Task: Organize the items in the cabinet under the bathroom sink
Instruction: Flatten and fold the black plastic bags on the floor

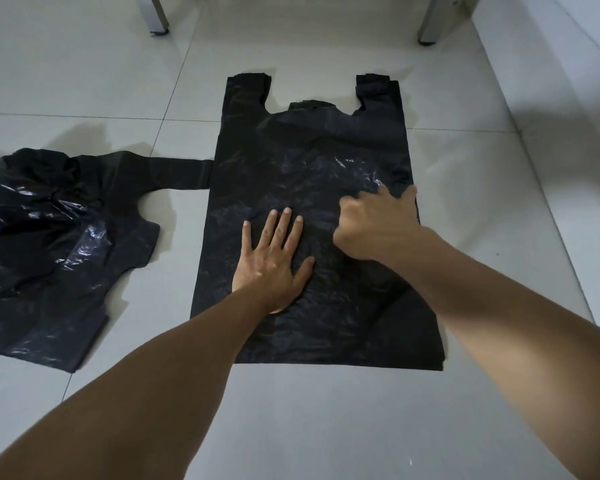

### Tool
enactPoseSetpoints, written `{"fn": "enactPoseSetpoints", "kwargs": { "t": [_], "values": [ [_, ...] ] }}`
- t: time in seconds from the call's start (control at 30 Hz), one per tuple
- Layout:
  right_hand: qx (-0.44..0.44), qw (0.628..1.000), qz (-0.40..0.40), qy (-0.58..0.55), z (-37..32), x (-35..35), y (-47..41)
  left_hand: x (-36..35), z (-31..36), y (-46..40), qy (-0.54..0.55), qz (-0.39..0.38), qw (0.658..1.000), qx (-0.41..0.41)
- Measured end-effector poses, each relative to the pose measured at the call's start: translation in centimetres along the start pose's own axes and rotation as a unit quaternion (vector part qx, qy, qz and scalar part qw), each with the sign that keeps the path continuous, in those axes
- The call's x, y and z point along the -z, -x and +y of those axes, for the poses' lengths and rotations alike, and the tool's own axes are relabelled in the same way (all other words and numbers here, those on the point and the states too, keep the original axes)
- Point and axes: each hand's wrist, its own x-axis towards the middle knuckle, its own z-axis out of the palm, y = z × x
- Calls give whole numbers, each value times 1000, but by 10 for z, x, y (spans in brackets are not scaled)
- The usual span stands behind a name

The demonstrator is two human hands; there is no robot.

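Left hand [272,263] presses flat on the black bag [312,161]; right hand [374,226] pinches its plastic

The floor [326,427] is laid with large pale glossy tiles divided by thin grout lines. A flat black plastic bag [309,161] lies spread on it near the middle, its two handles pointing away from the person and its straight bottom edge nearest. To its left lies a crumpled black plastic bag [56,244], shiny and creased, with one handle strip reaching right until it touches the flat bag's side. Two grey metal legs [158,15] stand on the tiles at the far edge.
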Motion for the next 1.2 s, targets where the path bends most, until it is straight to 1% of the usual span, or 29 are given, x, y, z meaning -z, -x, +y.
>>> {"fn": "enactPoseSetpoints", "kwargs": {
  "t": [0.07,0.13,0.2,0.27,0.33,0.4,0.5,0.57,0.6,0.63,0.67,0.73,0.8,0.83,0.9,0.93,1.0,1.03,1.07,1.1,1.2],
  "values": [
    [36,995,45,-78,-4,-6,-16,0,0,0,0,2,1000,9],
    [74,987,65,-131,-13,-31,-30,1,1,1,-2,2,1000,20],
    [111,983,71,-126,-19,-66,-37,2,1,1,-1,-3,1000,26],
    [130,983,97,-90,-13,-95,-39,4,1,0,3,-10,1000,28],
    [91,984,122,-89,7,-102,-43,5,1,0,1,-15,999,28],
    [23,986,130,-103,34,-103,-51,6,1,0,-5,-25,999,28],
    [-62,986,109,-111,65,-103,-58,8,1,1,-9,-30,999,31],
    [-107,983,88,-117,71,-98,-57,9,1,0,-8,-39,999,31],
    [-123,982,89,-111,69,-96,-56,9,1,-1,-5,-43,999,31],
    [-126,981,106,-100,63,-93,-55,9,0,-2,2,-48,998,30],
    [-109,981,135,-89,55,-89,-54,10,0,-3,12,-52,998,31],
    [-33,981,170,-81,36,-84,-52,11,-2,-4,39,-53,997,28],
    [30,982,169,-85,20,-84,-56,14,-3,-5,66,-58,996,26],
    [41,982,163,-88,16,-84,-60,17,-3,-5,78,-59,995,27],
    [41,984,142,-99,15,-85,-70,25,-2,-6,90,-56,994,35],
    [37,985,132,-102,16,-87,-74,30,-1,-8,97,-37,994,41],
    [30,986,133,-96,18,-94,-77,40,0,-16,107,38,992,48],
    [28,986,139,-93,18,-96,-78,43,-2,-24,98,71,992,39],
    [25,985,144,-89,18,-97,-79,44,-4,-35,83,86,993,20],
    [21,986,145,-85,17,-98,-80,44,-7,-47,66,78,995,-6],
    [11,986,149,-67,15,-100,-82,33,-17,-82,18,10,997,-80]
  ]
}}
